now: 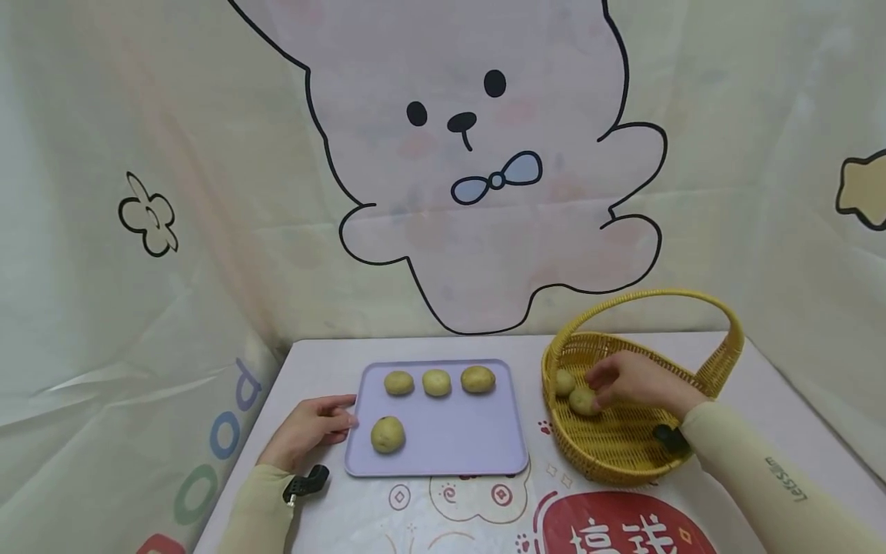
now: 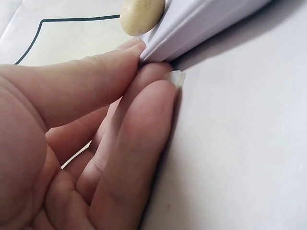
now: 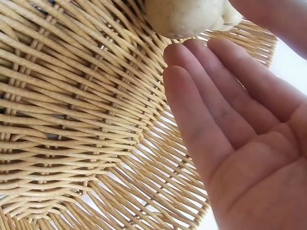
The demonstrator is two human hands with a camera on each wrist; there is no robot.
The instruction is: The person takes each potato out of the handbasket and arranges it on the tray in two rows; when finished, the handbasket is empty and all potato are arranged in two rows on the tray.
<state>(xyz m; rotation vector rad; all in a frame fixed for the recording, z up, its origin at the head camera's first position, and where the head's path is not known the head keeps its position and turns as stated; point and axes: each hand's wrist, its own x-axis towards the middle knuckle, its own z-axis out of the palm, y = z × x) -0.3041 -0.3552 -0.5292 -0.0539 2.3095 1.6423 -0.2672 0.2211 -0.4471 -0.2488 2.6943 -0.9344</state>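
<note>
My left hand [image 1: 313, 428] pinches the left rim of a pale purple tray [image 1: 457, 442] between thumb and fingers, as the left wrist view shows up close. Along the tray's back lie three potatoes [image 1: 437, 382] in a row, and a single potato [image 1: 388, 435] sits at its front left. Inside the yellow wicker basket [image 1: 623, 454], my right hand [image 1: 633, 381] reaches over the left side with fingers fairly straight. Its fingertips are at a potato [image 3: 184, 17]; whether they touch it is hard to tell. Another potato [image 1: 564, 382] lies just behind that one.
The basket's tall arched handle [image 1: 651, 295] rises above the right hand. Tray and basket stand side by side on a white table covering [image 1: 360, 508] with a red printed patch [image 1: 623, 523]. A curtain with a bear drawing [image 1: 464, 231] hangs behind the table.
</note>
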